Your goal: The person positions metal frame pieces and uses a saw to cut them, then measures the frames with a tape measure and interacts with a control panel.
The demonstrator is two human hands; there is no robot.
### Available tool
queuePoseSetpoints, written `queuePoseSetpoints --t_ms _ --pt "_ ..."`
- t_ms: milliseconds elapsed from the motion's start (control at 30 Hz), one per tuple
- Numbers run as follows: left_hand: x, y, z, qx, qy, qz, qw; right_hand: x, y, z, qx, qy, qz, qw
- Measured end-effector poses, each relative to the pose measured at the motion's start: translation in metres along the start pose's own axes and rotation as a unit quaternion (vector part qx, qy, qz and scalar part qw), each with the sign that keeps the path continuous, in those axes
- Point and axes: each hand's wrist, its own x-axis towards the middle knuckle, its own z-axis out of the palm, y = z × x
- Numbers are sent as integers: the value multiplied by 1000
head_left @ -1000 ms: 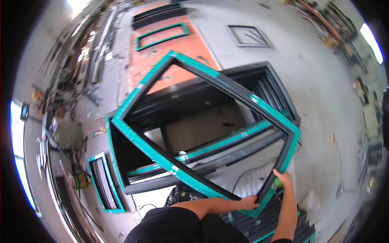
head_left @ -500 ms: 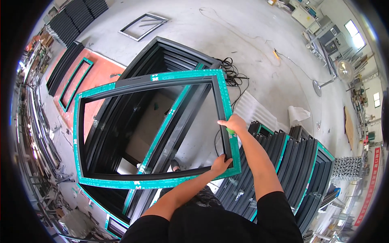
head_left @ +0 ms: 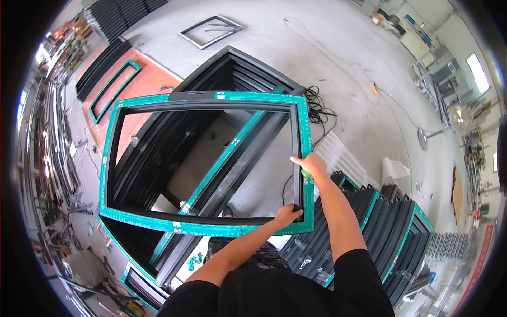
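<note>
A dark rectangular window frame [head_left: 110, 158] faced with green printed film lies across my view, over a stack of black frames [head_left: 158, 138]. My left hand [head_left: 288, 215] is closed on its inner edge at the near right corner. Farther up the same right-hand side, my right hand [head_left: 312, 165] wraps round the bar, thumb on the inside. A small bright green thing shows beneath the right fingers; I cannot make out what it is. Through the opening appear a green-taped bar [head_left: 224, 158] and part of a shoe [head_left: 227, 212].
To the right leans a row of black frames [head_left: 354, 232]. Behind it are white foam sheeting [head_left: 346, 161] and a coil of black cable [head_left: 315, 100]. A narrow green frame [head_left: 113, 91] rests on a reddish board [head_left: 153, 68]. A fan [head_left: 460, 117] stands far right.
The view has turned, so the surroundings sit farther right. The window frame's left end has risen in the picture. Both hands keep their hold on its right side.
</note>
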Motion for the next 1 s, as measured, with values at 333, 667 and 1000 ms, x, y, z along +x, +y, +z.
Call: queuePoseSetpoints --t_ms 333,667,1000 --pt "-18 20 -42 -308 71 -117 942 44 111 53 203 123 -130 963" --pt "-202 -25 -112 -233 380 -115 888 -7 82 54 370 248 -109 889" --pt "-299 -77 -125 -514 569 -86 636 -250 -69 130 422 -30 -308 852"
